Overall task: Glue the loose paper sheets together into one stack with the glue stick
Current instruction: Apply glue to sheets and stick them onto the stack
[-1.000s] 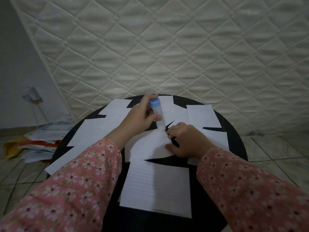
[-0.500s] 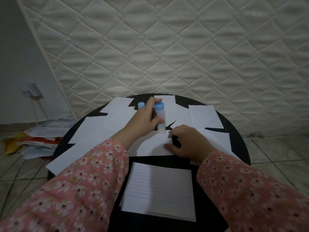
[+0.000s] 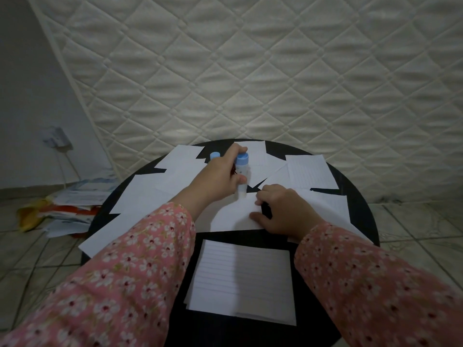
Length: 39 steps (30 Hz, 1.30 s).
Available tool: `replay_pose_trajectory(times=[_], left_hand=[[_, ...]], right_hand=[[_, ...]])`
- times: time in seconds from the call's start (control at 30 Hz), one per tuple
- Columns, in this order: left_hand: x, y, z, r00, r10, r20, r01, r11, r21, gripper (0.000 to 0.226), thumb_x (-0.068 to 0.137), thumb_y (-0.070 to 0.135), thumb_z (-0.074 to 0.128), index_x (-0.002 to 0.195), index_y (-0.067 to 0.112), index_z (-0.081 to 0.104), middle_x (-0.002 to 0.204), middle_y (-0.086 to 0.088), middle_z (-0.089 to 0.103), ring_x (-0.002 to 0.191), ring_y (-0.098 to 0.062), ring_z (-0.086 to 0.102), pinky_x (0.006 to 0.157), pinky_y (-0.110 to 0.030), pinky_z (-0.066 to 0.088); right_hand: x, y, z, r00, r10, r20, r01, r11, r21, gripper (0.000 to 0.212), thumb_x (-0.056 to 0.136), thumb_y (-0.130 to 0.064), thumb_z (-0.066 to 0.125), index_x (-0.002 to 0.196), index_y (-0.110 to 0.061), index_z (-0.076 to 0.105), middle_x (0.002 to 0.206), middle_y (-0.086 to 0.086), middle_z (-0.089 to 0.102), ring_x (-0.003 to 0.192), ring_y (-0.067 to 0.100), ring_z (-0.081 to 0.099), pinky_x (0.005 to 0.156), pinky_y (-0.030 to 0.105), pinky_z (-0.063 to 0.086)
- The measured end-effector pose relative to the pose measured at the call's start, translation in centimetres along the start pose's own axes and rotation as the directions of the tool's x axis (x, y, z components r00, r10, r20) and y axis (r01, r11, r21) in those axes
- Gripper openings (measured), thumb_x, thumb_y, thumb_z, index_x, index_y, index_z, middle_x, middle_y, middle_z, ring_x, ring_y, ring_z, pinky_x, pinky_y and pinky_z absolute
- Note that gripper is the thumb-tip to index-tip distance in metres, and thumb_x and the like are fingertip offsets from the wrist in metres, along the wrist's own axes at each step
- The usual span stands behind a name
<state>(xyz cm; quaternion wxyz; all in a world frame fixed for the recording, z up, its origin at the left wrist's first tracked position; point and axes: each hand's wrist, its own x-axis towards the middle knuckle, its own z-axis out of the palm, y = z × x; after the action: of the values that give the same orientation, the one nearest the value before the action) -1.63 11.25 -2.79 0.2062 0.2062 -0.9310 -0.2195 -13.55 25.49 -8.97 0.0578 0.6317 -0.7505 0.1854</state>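
Observation:
My left hand (image 3: 220, 175) grips a white glue stick (image 3: 242, 171) with a blue end, held upright with its lower tip on the far edge of a plain white sheet (image 3: 234, 217). My right hand (image 3: 283, 209) rests on that sheet's right edge, fingers curled, holding it down. A neat stack of lined sheets (image 3: 241, 279) lies nearest me on the round black table (image 3: 355, 196). Several loose sheets (image 3: 309, 171) are scattered over the far half of the table. A blue cap (image 3: 215, 155) stands behind my left hand.
An upright quilted mattress (image 3: 250, 71) stands just behind the table. On the tiled floor to the left lies a pile of papers and bags (image 3: 70, 209); a wall socket with a cable (image 3: 56, 140) is above it.
The glue stick went from leaning to upright and its tip slid left along the sheet's far edge. My right hand stayed on the sheet.

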Motion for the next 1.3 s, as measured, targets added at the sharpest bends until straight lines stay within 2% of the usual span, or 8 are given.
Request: replay_pose_trajectory(times=[0.23, 0.4, 0.63, 0.9, 1.03, 1.13, 1.2, 1.3], left_hand=[[-1.1, -1.7, -2.0, 0.999, -0.050, -0.019, 0.051, 0.998, 0.043, 0.056, 0.087, 0.019, 0.067, 0.134, 0.028, 0.038, 0.095, -0.007, 0.064, 0.081, -0.020, 0.059, 0.076, -0.034, 0.049], [-1.8, -2.7, -3.0, 0.995, -0.100, -0.019, 0.101, 0.993, 0.061, 0.055, 0.088, 0.019, 0.067, 0.134, 0.030, 0.038, 0.095, -0.005, 0.062, 0.077, -0.016, 0.057, 0.069, -0.027, 0.041], [-2.6, -4.4, -4.2, 0.990, -0.139, -0.038, 0.142, 0.986, 0.088, 0.054, 0.086, 0.020, 0.068, 0.131, 0.034, 0.041, 0.092, -0.005, 0.060, 0.082, -0.020, 0.058, 0.076, -0.033, 0.047], [-3.2, -6.7, -5.0, 0.983, -0.176, -0.060, 0.180, 0.981, 0.078, 0.055, 0.085, 0.019, 0.070, 0.129, 0.034, 0.041, 0.094, -0.005, 0.063, 0.077, -0.014, 0.056, 0.070, -0.027, 0.041], [-3.5, -7.4, -6.2, 0.933, -0.252, -0.255, 0.153, 0.923, -0.353, 0.052, 0.085, 0.014, 0.070, 0.119, 0.038, 0.039, 0.102, -0.010, 0.065, 0.084, -0.017, 0.063, 0.084, -0.041, 0.053], [-3.5, -6.1, -7.4, 0.837, -0.377, -0.395, 0.051, 0.774, -0.631, 0.045, 0.090, 0.016, 0.065, 0.124, 0.031, 0.038, 0.095, -0.005, 0.064, 0.070, -0.014, 0.062, 0.077, -0.044, 0.056], [-3.5, -4.6, -7.6, 0.819, -0.411, -0.399, 0.017, 0.714, -0.700, 0.045, 0.092, 0.018, 0.063, 0.130, 0.018, 0.039, 0.100, -0.010, 0.064, 0.064, -0.011, 0.061, 0.066, -0.032, 0.055], [-3.9, -2.7, -6.5, 0.885, -0.329, -0.330, 0.059, 0.782, -0.621, 0.038, 0.089, 0.024, 0.067, 0.123, 0.018, 0.051, 0.111, -0.012, 0.063, 0.071, -0.014, 0.062, 0.065, -0.025, 0.050]], right_hand=[[-0.1, 0.2, 0.2, 1.000, -0.002, -0.008, 0.002, 1.000, 0.010, 0.039, 0.078, -0.051, 0.054, 0.089, -0.015, 0.062, 0.087, -0.003, 0.058, 0.082, 0.017, 0.055, 0.072, 0.038, 0.050], [-0.1, 0.2, 0.3, 1.000, 0.013, -0.015, -0.013, 1.000, 0.020, 0.046, 0.075, -0.057, 0.045, 0.086, -0.016, 0.061, 0.086, -0.003, 0.058, 0.083, 0.019, 0.057, 0.072, 0.040, 0.051], [0.0, 0.3, 0.3, 1.000, 0.013, 0.018, -0.013, 1.000, 0.001, 0.052, 0.074, -0.061, 0.039, 0.090, -0.017, 0.062, 0.088, -0.004, 0.058, 0.086, 0.018, 0.056, 0.074, 0.039, 0.050], [0.0, 0.6, 0.5, 1.000, 0.001, 0.012, -0.001, 1.000, 0.005, 0.050, 0.075, -0.060, 0.041, 0.089, -0.016, 0.062, 0.088, -0.003, 0.058, 0.086, 0.019, 0.057, 0.072, 0.038, 0.049], [0.0, 0.8, 0.6, 1.000, -0.010, -0.028, 0.011, 1.000, 0.023, 0.047, 0.075, -0.058, 0.044, 0.085, -0.015, 0.061, 0.084, -0.003, 0.056, 0.081, 0.021, 0.057, 0.068, 0.036, 0.048], [0.0, 1.0, 0.7, 0.999, -0.005, -0.034, 0.006, 0.999, 0.034, 0.047, 0.075, -0.057, 0.047, 0.085, -0.014, 0.062, 0.084, -0.003, 0.056, 0.081, 0.020, 0.057, 0.068, 0.035, 0.047], [0.1, 1.1, 0.7, 1.000, -0.002, -0.016, 0.003, 0.999, 0.032, 0.044, 0.078, -0.055, 0.052, 0.089, -0.014, 0.064, 0.087, -0.002, 0.057, 0.085, 0.019, 0.055, 0.072, 0.035, 0.046], [0.3, 1.3, 0.3, 1.000, 0.024, 0.014, -0.025, 0.996, 0.080, 0.029, 0.088, -0.043, 0.058, 0.092, -0.016, 0.065, 0.093, -0.002, 0.058, 0.093, 0.017, 0.053, 0.082, 0.036, 0.045]])
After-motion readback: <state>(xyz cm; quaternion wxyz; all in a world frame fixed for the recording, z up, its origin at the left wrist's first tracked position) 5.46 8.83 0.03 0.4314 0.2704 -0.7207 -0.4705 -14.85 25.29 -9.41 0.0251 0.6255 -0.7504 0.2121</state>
